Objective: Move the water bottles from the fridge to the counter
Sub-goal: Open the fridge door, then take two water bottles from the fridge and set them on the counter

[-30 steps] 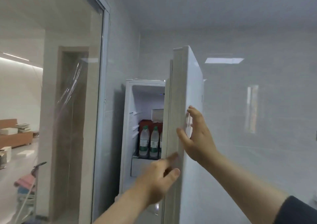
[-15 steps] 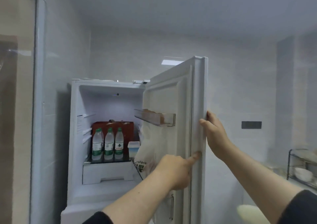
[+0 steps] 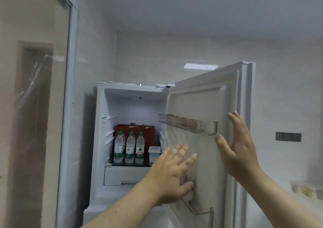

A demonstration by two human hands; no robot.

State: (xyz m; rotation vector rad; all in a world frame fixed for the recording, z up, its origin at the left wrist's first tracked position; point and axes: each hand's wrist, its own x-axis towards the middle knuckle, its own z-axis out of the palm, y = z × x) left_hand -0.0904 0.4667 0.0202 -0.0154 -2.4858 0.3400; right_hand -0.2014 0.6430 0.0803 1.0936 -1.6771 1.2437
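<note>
The white fridge stands with its door swung wide to the right. On its glass shelf stand several clear water bottles with green caps and green labels, upright in a row in front of a red box. My left hand is open with fingers spread, in front of the door's inner panel and right of the bottles. My right hand is open, flat near the door's outer edge. Neither hand holds anything.
A small white lidded tub sits right of the bottles. A clear door bin juts out at hand height, another lower down. A glass partition stands at the left. A blurred object lies at the far right.
The fridge door has swung further open. Both hands have come off its edge and now hover spread in front of its inner side. The view has shifted, showing more of the fridge interior.
</note>
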